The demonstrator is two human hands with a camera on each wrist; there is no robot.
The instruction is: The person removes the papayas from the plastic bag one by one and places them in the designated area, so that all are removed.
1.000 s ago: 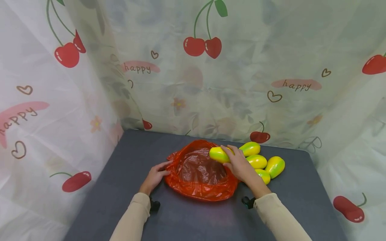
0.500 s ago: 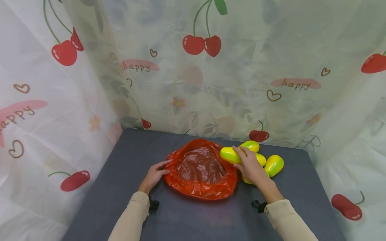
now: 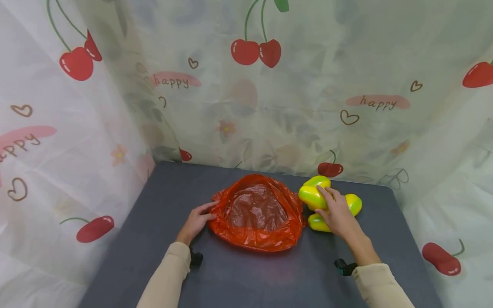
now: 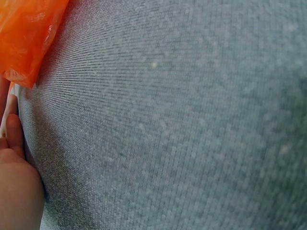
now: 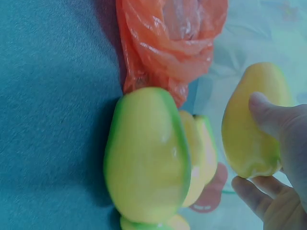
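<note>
My right hand [image 3: 340,214] holds a yellow-green papaya [image 3: 312,196] between thumb and fingers, raised over the other papayas to the right of the bag. The right wrist view shows the held papaya [image 5: 254,124] off to the side of a large papaya [image 5: 146,158] on the table. A red plastic bag [image 3: 256,209] lies in the middle with its mouth spread wide and its inside visible. My left hand [image 3: 195,222] rests at the bag's left edge, fingers extended and touching it. In the left wrist view the bag's corner [image 4: 29,52] overlaps the fingertips.
Several papayas lie close together right of the bag, one papaya [image 3: 353,204] at the far right and another papaya [image 3: 319,222] nearest me. The dark grey table [image 3: 246,278] ends at a curtain [image 3: 292,85] printed with cherries, which also hangs at both sides.
My right hand has carried the papaya rightward, from over the bag's right rim to over the other papayas. The left hand stays at the bag's edge.
</note>
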